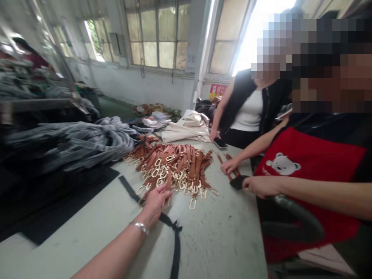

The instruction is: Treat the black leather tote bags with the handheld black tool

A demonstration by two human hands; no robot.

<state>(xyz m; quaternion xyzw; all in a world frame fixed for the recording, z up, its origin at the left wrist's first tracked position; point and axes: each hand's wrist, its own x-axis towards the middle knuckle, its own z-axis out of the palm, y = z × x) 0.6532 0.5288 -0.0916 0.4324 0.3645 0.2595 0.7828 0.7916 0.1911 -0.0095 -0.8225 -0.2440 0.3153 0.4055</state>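
My left hand (157, 199), with a silver band at its wrist, reaches in from the lower left. Its fingers are closed on a brown strap (169, 177) at the near edge of a heap of brown straps (177, 157) with gold-coloured metal clasps (192, 203). Beneath the hand, a black fabric ribbon (176, 248) with a knot runs across the pale table (221, 236). My right hand is out of view.
To the right, a co-worker in a red apron (314, 155) handles brown straps and a black piece (238, 182). Another person rests a hand (214, 133) near a dark phone-like object (220, 143). Cream material (187, 130) and grey bundled strips (95, 137) lie beyond.
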